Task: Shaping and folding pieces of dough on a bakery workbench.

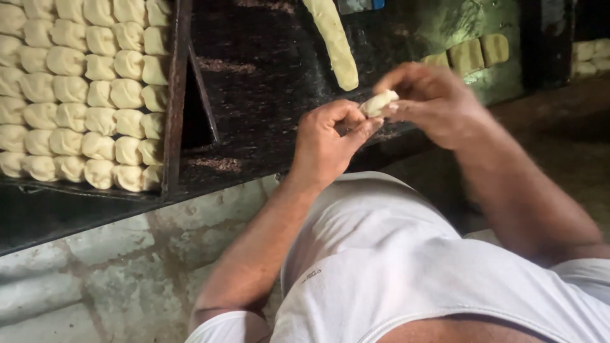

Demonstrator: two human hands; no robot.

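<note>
left hand: raised over the front edge of the surface, grip pinched with thumb and fingertips on the near end of the dough piece.
right hand: just beside the left one, fingers curled, grip clenched on the far end of the same dough piece. Slightly blurred.
dough piece: small pale lump, held between both hands, clear of the surface, just below the near end of the dough rope.
dough rope: long pale roll lying on the dark surface, running from the top edge of view down toward the hands, not touched.
cut dough blocks: short row of squarish pieces on the surface beyond the right hand, touching one another.
tray: dark rimmed tray at left, packed with rows of shaped dough pieces, side by side, well apart from the hands.
floor: grey, worn stone slabs below the surface edge.
clothing: white garment across the person's lap, bottom of view.
</note>
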